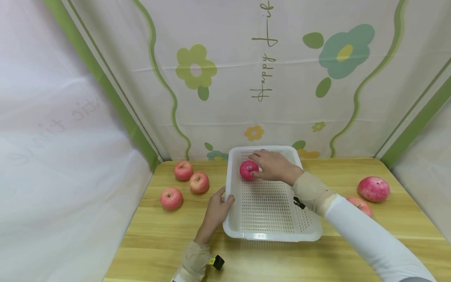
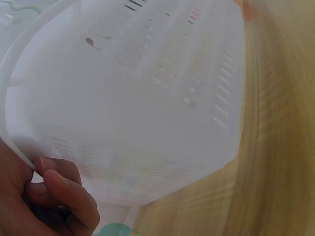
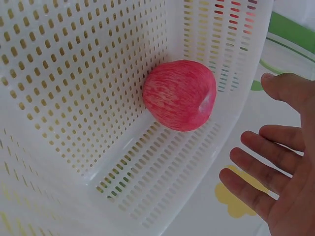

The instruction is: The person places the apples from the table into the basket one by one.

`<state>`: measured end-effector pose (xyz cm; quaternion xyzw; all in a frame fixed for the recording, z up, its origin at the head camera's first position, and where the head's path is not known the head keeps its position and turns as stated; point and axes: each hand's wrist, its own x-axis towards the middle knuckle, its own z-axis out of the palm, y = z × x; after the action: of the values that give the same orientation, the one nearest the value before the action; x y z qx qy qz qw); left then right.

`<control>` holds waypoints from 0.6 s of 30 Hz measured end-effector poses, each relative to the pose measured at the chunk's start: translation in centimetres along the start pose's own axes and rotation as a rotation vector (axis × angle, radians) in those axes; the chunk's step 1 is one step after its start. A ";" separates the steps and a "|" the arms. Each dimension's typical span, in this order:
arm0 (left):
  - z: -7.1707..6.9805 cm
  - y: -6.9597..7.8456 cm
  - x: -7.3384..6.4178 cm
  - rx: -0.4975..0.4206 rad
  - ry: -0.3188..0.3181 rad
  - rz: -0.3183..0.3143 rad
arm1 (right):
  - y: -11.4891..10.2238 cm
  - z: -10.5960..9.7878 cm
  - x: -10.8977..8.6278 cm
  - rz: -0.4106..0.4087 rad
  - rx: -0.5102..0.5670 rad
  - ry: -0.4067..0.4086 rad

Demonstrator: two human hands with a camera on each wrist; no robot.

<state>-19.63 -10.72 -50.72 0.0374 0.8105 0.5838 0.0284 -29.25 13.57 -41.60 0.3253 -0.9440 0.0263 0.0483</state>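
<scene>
Gripping rim of white perforated basket with left hand, hovering with right hand, fingers released and spread, near round, pink-red, pale-streaked apple resting in far left corner.

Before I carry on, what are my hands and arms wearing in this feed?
Both the left hand and right hand are ungloved. Each wrist has a beige wrap. A small black block with a yellow patch sits at the left wrist, a black piece at the right. The right arm has a white sleeve.
</scene>
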 end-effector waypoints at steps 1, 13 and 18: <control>0.0 0.0 0.0 -0.001 0.001 0.002 | 0.0 -0.1 -0.2 0.001 0.005 0.001; 0.1 0.1 0.0 0.015 0.010 0.005 | 1.2 -0.6 -2.4 -0.023 0.039 0.069; 0.0 0.1 -0.1 0.011 0.008 0.009 | 1.5 -1.0 -3.1 -0.015 0.034 0.065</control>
<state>-19.56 -10.68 -50.59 0.0388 0.8138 0.5794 0.0220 -27.64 16.73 -41.01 0.3322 -0.9389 0.0524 0.0735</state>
